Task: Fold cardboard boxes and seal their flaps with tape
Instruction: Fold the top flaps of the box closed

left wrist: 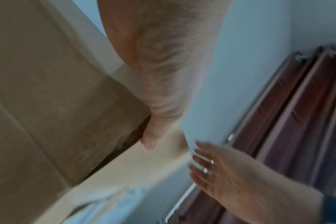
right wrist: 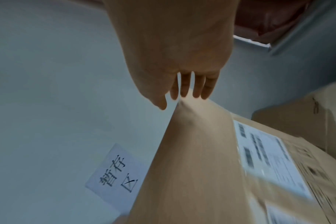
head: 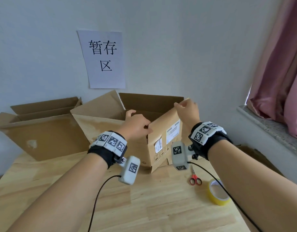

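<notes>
A brown cardboard box [head: 154, 148] with shipping labels stands open on the wooden table [head: 144, 206]. Its near flap [head: 166, 126] is raised upright. My left hand [head: 144, 128] grips the flap's left edge, thumb [left wrist: 150, 141] outside and fingers curled inside. My right hand [head: 179, 104] is at the flap's top right corner. Its fingers [right wrist: 192, 89] lie fairly straight on the flap [right wrist: 192, 151], and the thumb stands a little apart. A yellow tape roll [head: 218, 193] and red-handled scissors [head: 195, 179] lie at the near right.
A second open box [head: 44, 131] stands to the left against the wall. A paper sign [head: 104, 59] hangs above. At the right are a stone window sill [head: 269, 128], a pink curtain [head: 281, 64] and flat cardboard [head: 254, 156] by the table edge.
</notes>
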Available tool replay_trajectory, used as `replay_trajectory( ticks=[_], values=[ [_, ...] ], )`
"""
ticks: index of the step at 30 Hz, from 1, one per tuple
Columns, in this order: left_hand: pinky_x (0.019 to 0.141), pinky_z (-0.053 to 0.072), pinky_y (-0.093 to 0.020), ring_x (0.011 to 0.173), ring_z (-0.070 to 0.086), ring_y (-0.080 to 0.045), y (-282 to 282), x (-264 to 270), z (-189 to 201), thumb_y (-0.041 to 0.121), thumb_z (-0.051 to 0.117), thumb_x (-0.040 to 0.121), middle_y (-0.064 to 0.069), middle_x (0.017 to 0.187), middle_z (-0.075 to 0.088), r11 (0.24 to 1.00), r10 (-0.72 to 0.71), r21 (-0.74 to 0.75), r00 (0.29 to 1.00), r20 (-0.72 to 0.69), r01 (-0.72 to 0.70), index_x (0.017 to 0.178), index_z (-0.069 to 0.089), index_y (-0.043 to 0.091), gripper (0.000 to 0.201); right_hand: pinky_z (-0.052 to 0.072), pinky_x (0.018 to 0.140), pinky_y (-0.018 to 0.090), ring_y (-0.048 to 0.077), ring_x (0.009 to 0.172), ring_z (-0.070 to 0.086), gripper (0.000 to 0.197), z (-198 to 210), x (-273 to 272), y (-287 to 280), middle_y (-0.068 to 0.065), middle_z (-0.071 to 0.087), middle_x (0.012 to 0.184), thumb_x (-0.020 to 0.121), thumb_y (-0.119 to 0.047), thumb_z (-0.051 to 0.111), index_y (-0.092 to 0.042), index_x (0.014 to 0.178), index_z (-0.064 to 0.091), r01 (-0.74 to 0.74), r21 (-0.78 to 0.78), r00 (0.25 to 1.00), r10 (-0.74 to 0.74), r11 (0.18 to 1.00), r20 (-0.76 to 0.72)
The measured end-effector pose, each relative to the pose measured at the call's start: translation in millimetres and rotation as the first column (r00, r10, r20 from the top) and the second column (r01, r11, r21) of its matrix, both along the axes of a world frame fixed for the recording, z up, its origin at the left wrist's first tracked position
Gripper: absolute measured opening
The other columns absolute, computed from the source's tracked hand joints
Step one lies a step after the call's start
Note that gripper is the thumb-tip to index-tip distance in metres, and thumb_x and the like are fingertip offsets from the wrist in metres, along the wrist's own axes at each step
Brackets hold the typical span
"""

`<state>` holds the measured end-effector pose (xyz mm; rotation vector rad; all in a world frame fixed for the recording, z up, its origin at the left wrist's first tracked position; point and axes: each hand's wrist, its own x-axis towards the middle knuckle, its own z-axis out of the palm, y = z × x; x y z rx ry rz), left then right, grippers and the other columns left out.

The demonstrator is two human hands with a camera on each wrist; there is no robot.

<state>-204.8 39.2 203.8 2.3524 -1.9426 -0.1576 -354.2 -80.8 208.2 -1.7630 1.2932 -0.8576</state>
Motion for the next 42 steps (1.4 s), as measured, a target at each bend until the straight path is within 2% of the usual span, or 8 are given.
replay_trajectory(
  ticks=[5, 8, 11, 16, 24, 32, 37, 42],
  values=[
    [0.107, 0.002, -0.028, 0.102, 0.013, 0.004, 34, 24, -1, 0.039, 0.06, 0.089, 0.008, 0.118, 0.051, 0.999, 0.03, -0.015, 0.987, -0.161, -0.032, 0.089, 0.072, 0.016, 0.025, 0.034, 0.1, 0.04, 0.032, 0.125, 0.036, 0.054, 1, -1, -14, 0.009, 0.036, 0.136, 0.084, -0.029, 0.062, -0.013, 0.131, 0.039, 0.125, -0.025, 0.986, -0.127, 0.992, -0.106],
    [0.111, 0.007, -0.035, 0.132, 0.008, -0.015, 49, 32, -5, 0.04, 0.063, 0.087, 0.01, 0.128, 0.045, 0.995, 0.088, 0.071, 0.974, -0.21, -0.075, 0.08, 0.065, 0.032, 0.011, 0.041, 0.097, 0.039, 0.029, 0.121, 0.045, 0.051, -4, -2, -19, 0.009, 0.046, 0.134, 0.084, -0.023, 0.063, -0.012, 0.13, 0.044, 0.031, 0.019, 0.971, -0.025, 0.999, -0.237],
    [0.109, 0.012, -0.034, 0.133, 0.013, -0.019, 57, 36, -12, 0.042, 0.061, 0.088, 0.009, 0.126, 0.047, 0.991, 0.127, 0.081, 0.965, -0.231, -0.111, 0.091, 0.067, 0.03, 0.013, 0.045, 0.094, 0.034, 0.026, 0.115, 0.055, 0.041, -9, 0, -19, 0.011, 0.059, 0.126, 0.087, -0.027, 0.063, -0.006, 0.122, 0.059, -0.181, 0.108, 0.906, 0.209, 0.978, -0.368],
    [0.099, 0.018, -0.031, 0.125, 0.023, -0.022, 58, 40, -16, 0.046, 0.055, 0.091, 0.003, 0.108, 0.056, 0.983, 0.143, 0.146, 0.969, -0.2, -0.115, 0.113, 0.065, 0.029, 0.03, 0.044, 0.097, 0.036, 0.03, 0.114, 0.057, 0.074, -12, 5, -10, 0.016, 0.061, 0.123, 0.077, -0.061, 0.062, 0.0, 0.12, 0.061, -0.267, 0.217, 0.842, 0.336, 0.939, -0.422],
    [0.099, 0.021, -0.033, 0.123, 0.026, -0.025, 45, 42, -14, 0.047, 0.052, 0.092, 0.017, 0.08, 0.049, 0.981, 0.103, 0.178, 0.979, -0.174, -0.071, 0.106, 0.063, 0.033, 0.022, 0.043, 0.084, 0.03, 0.028, 0.108, 0.057, 0.047, -15, -3, -4, 0.014, 0.06, 0.116, 0.095, -0.038, 0.05, 0.003, 0.118, 0.056, -0.332, 0.178, 0.578, 0.349, 0.926, -0.738],
    [0.108, 0.021, -0.038, 0.12, 0.032, -0.026, 33, 53, 6, 0.048, 0.053, 0.091, 0.021, 0.076, 0.054, 0.994, 0.036, 0.11, 0.989, -0.141, -0.021, 0.086, 0.056, 0.048, 0.007, 0.043, 0.087, 0.034, 0.033, 0.111, 0.057, 0.038, 1, -12, -15, 0.018, 0.061, 0.118, 0.095, -0.031, 0.05, 0.0, 0.115, 0.061, -0.256, 0.115, 0.747, 0.272, 0.96, -0.607],
    [0.106, 0.022, -0.037, 0.12, 0.036, -0.022, 27, 48, 42, 0.045, 0.053, 0.092, 0.017, 0.099, 0.065, 1.0, 0.021, -0.01, 0.995, -0.099, -0.022, 0.107, 0.067, 0.036, 0.023, 0.044, 0.089, 0.035, 0.035, 0.111, 0.056, 0.037, 24, -19, -19, 0.022, 0.06, 0.118, 0.097, -0.025, 0.045, 0.003, 0.115, 0.06, -0.154, 0.042, 0.854, 0.154, 0.987, -0.497],
    [0.086, 0.039, -0.031, 0.072, 0.061, -0.003, 28, 52, 60, 0.035, 0.059, 0.092, 0.007, 0.074, 0.069, 1.0, 0.024, 0.001, 0.98, -0.198, -0.024, 0.077, 0.066, 0.021, 0.022, 0.044, 0.087, 0.032, 0.033, 0.116, 0.053, 0.035, 40, -34, -16, 0.02, 0.054, 0.127, 0.098, -0.007, 0.038, 0.002, 0.131, 0.047, -0.005, 0.054, 0.892, 0.029, 0.999, -0.452]
  ],
)
